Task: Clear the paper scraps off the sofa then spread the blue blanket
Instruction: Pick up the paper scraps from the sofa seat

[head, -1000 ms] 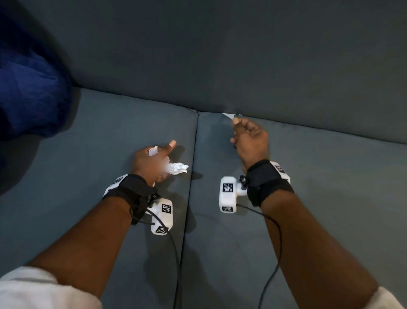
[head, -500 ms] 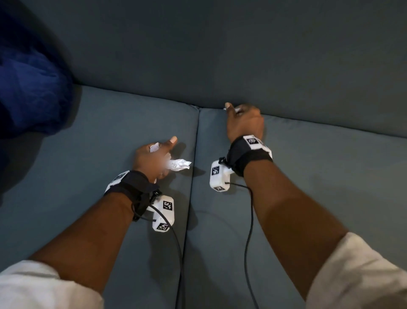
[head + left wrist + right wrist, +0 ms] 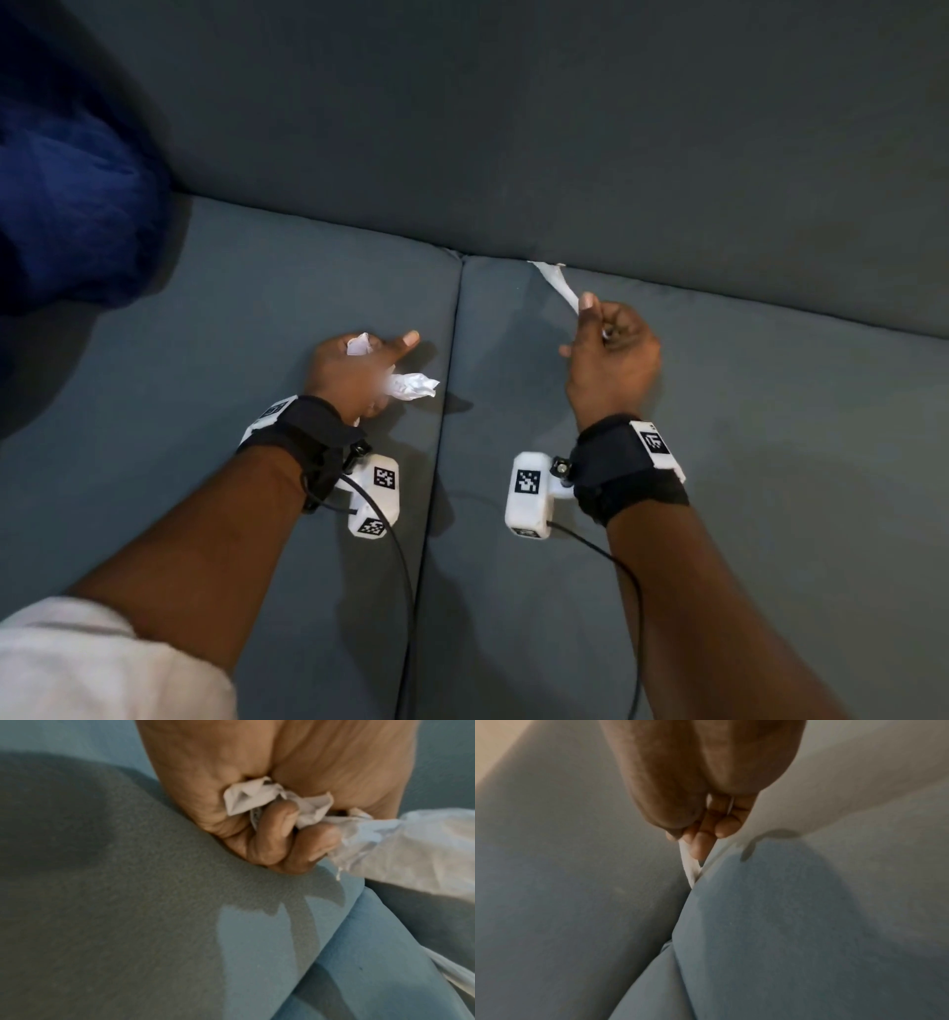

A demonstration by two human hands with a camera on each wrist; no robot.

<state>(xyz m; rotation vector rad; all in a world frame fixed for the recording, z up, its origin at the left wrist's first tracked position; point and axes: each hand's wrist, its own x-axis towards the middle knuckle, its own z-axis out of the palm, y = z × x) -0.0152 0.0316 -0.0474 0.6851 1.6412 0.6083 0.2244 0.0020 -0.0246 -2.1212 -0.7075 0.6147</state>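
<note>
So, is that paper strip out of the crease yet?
No, the right hand pinches the paper strip, whose far end sits in the sofa crease.

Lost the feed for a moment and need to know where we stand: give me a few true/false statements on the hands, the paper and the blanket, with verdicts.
1. The left hand grips crumpled paper scraps. True.
2. The right hand is empty. False: it pinches a white paper strip.
3. The strip lies free on the seat. False: its far end is tucked in the crease below the backrest.
4. The blue blanket is bunched at the far left, not spread. True.
</note>
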